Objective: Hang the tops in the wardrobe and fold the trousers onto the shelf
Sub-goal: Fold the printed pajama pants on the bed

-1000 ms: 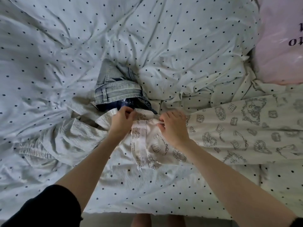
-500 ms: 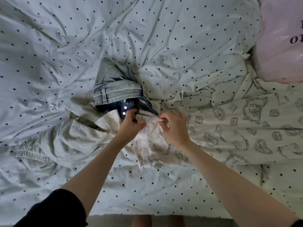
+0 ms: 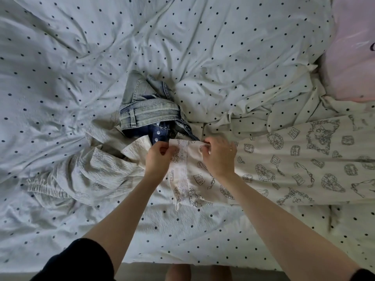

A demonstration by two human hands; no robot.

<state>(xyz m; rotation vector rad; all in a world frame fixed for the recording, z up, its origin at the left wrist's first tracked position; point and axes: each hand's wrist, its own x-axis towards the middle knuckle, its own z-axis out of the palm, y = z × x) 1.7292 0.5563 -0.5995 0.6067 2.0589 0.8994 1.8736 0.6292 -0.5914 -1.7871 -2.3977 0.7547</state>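
Note:
A cream top (image 3: 288, 159) printed with dark line drawings lies spread across the bed, stretching to the right edge. Its crumpled sleeve (image 3: 81, 175) bunches to the left. My left hand (image 3: 158, 159) pinches the fabric beside the lace button strip near the collar. My right hand (image 3: 220, 155) pinches the top's upper edge just to the right of the strip. Folded light-blue jeans (image 3: 146, 110) lie just beyond both hands, with their dark inner waistband and snaps showing.
Everything rests on a rumpled white duvet with dark dots (image 3: 182, 47). A pink plastic bag (image 3: 353, 47) sits at the far right. The bed's near edge (image 3: 182, 264) runs along the bottom, with my feet (image 3: 198, 273) just below it.
My left hand has shifted right onto the button strip, closer to my right hand. Both hands have drawn the top's upper edge slightly together.

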